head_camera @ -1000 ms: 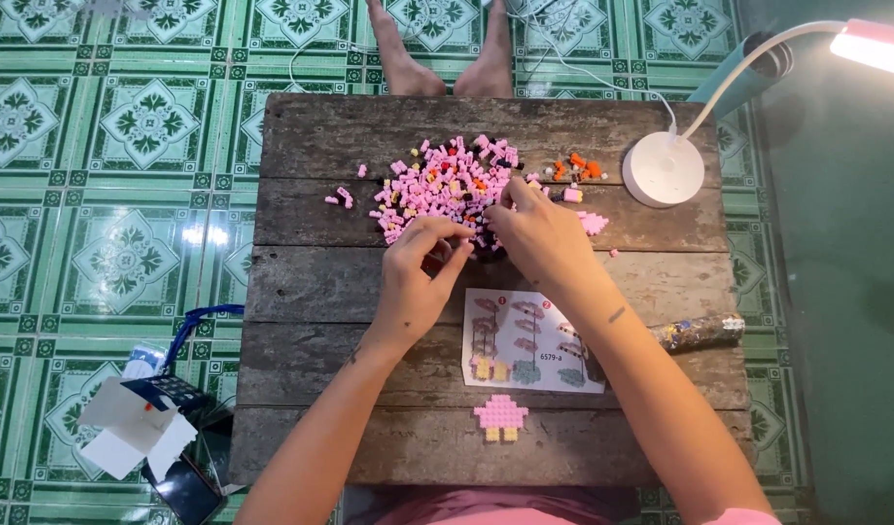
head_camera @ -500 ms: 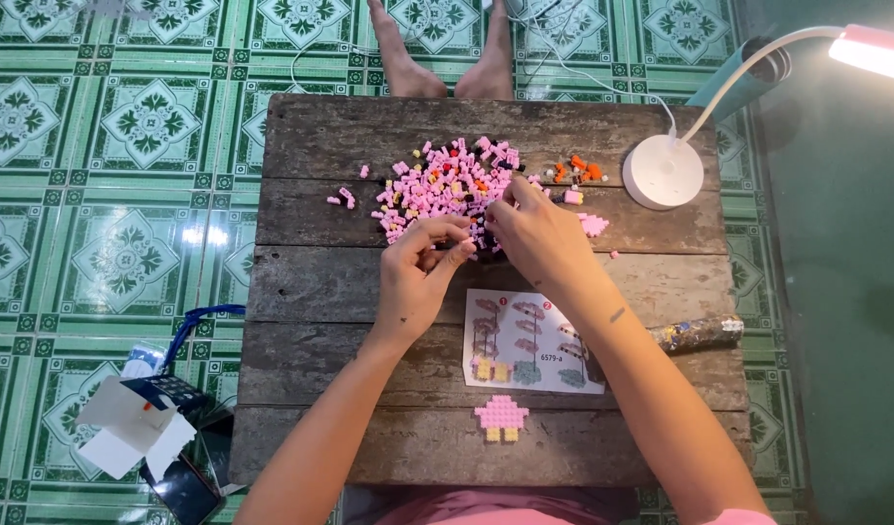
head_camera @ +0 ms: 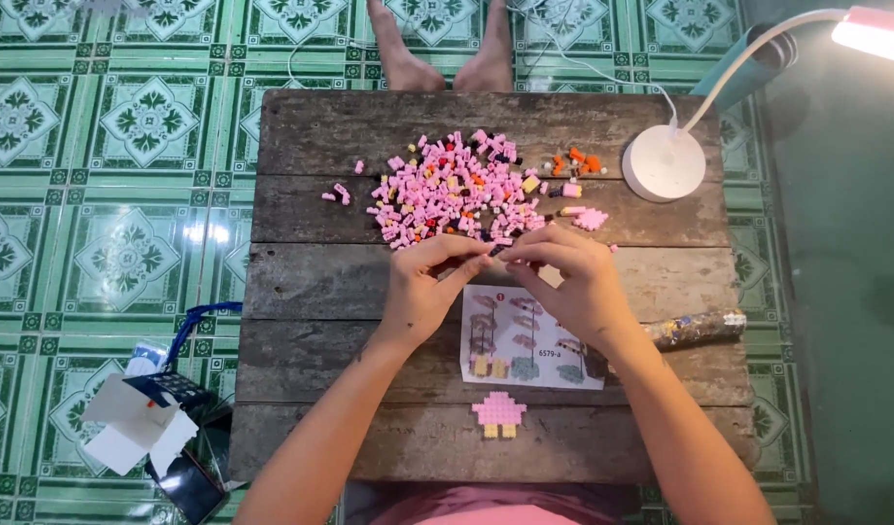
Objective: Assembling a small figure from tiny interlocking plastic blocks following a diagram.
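Both forearms are bare, without sleeves. The left hand (head_camera: 422,297) and right hand (head_camera: 578,287) carry no gloves. A pink garment (head_camera: 486,510) covers the torso.

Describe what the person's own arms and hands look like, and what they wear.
Both arms are bare from the bottom edge of the picture to the wrists: no sleeves, gloves or watch show. The left hand and right hand are bare too, and no rings can be made out. A small dark mark sits on the right forearm. Pink clothing shows at the bottom edge.

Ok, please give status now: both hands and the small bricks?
Left hand and right hand pinch one tiny dark brick together. Pink plastic brick pile just beyond. Nothing blocking.
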